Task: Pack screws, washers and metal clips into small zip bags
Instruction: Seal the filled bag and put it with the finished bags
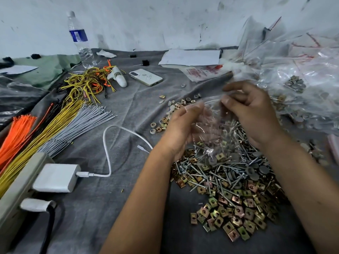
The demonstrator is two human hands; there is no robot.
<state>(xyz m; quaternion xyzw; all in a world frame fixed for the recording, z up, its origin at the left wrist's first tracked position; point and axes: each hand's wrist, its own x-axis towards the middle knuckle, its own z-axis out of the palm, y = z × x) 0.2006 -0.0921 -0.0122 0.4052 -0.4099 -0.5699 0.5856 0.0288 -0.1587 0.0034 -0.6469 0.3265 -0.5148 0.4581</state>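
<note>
A small clear zip bag [211, 123] hangs between my two hands above the parts pile. My left hand [180, 125] holds its left side with the fingers curled round the plastic. My right hand [251, 109] pinches the bag's top edge from the right. Screws [225, 167] lie in a heap under the bag, with grey round washers [256, 173] among them. Brass-coloured metal clips [236, 215] spread out in front of the screws. Small whitish rings [156, 126] and more clips lie left of my left hand.
A heap of filled and empty zip bags [302, 74] fills the right side. Bundles of coloured cable ties [55, 125], a white charger with its cable [56, 177], a phone [145, 77], a water bottle [81, 41] and papers [190, 57] lie on the grey cloth.
</note>
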